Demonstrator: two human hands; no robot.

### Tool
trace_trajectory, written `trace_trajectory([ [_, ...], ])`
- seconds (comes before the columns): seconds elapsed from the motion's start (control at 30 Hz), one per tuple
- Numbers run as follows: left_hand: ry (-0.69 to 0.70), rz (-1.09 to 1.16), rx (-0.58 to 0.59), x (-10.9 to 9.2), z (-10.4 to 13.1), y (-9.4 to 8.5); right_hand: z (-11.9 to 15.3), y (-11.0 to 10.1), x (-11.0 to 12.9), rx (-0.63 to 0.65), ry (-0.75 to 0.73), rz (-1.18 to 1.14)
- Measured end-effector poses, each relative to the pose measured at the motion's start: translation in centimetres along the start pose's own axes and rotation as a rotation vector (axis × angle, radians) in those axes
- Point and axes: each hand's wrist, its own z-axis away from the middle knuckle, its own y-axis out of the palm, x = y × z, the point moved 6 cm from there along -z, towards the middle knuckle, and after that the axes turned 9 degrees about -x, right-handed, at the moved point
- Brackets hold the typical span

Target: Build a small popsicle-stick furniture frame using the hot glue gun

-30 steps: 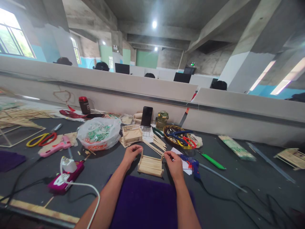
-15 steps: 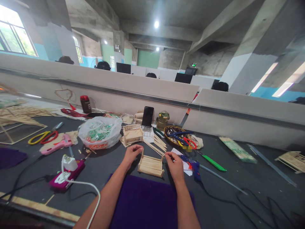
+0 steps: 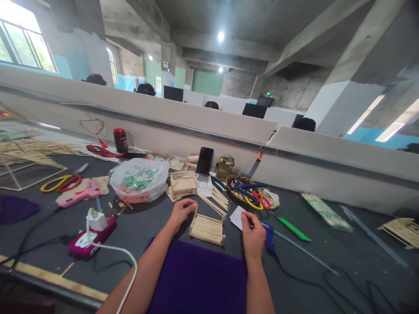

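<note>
A small model made of pale wooden sticks [image 3: 207, 229], with a slatted floor and low edges, sits in front of me beyond the dark purple cloth [image 3: 199, 279]. My left hand [image 3: 182, 213] pinches the top of the upright stick at its back left corner. To the right of the model and apart from it, my right hand [image 3: 253, 233] has its thumb and fingertips drawn together; anything between them is too small to see. Just beside that hand is a blue glue gun [image 3: 269, 237], partly hidden by it, with white paper [image 3: 236, 216] behind.
Loose flat sticks [image 3: 218, 198] lie behind the model, near another stick model [image 3: 183, 184] and a propped phone [image 3: 204, 161]. A plastic bag [image 3: 160, 172], pink glue gun [image 3: 80, 195] and power strip [image 3: 87, 244] stand left. Right are a tool basket [image 3: 231, 189] and green knife [image 3: 294, 229].
My right hand has moved right, away from the model's back right corner, to beside the blue glue gun. The left hand still pinches the back left upright. The view has shifted slightly.
</note>
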Motion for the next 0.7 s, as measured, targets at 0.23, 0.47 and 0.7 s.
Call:
trace_trajectory([
  [0.23, -0.005, 0.004, -0.007, 0.1, 0.0, 0.0, -1.3, -6.8, -3.8, -0.143, 0.139, 0.577],
  [0.47, -0.001, -0.006, -0.006, -0.2, 0.1, -0.1, -1.5, -6.7, -8.0, 0.218, 0.189, 0.966],
  [0.7, -0.017, 0.024, -0.016, -0.5, 0.3, 0.0, -1.7, -5.8, -8.4, 0.216, 0.108, 0.978],
])
